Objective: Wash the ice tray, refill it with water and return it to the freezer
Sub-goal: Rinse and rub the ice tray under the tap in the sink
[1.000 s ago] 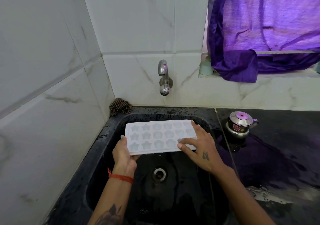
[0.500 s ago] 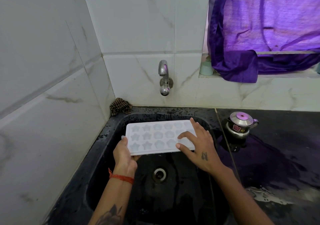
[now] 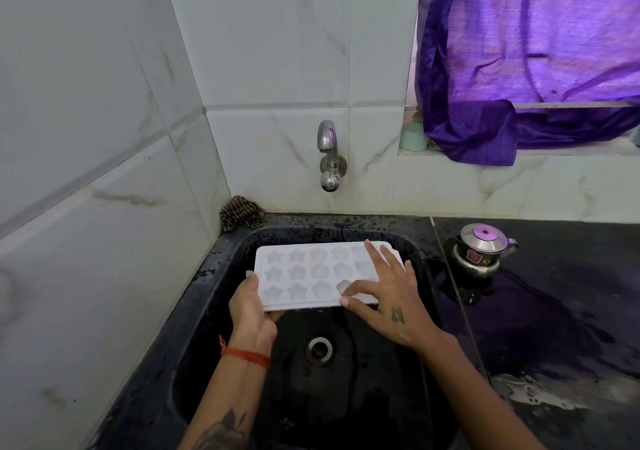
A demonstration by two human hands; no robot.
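**Rubbing tray over sink, tap dry**

Holding the ice tray (image 3: 311, 276) over the black sink (image 3: 346, 397), at 6 o'clock from the tap (image 3: 328, 155), so we judge runoff lands in the basin. Long axis runs 9-to-3, cavities face up. Our left hand (image 3: 250, 311) grips the 9 o'clock end; our right hand (image 3: 388, 297) lies flat, fingers spread, across the 3 o'clock cavities.

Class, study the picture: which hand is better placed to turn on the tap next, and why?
Right. The right hand only lies flat on the white plastic ice tray, nearer the chrome wall tap; the left hand grips the tray's end.
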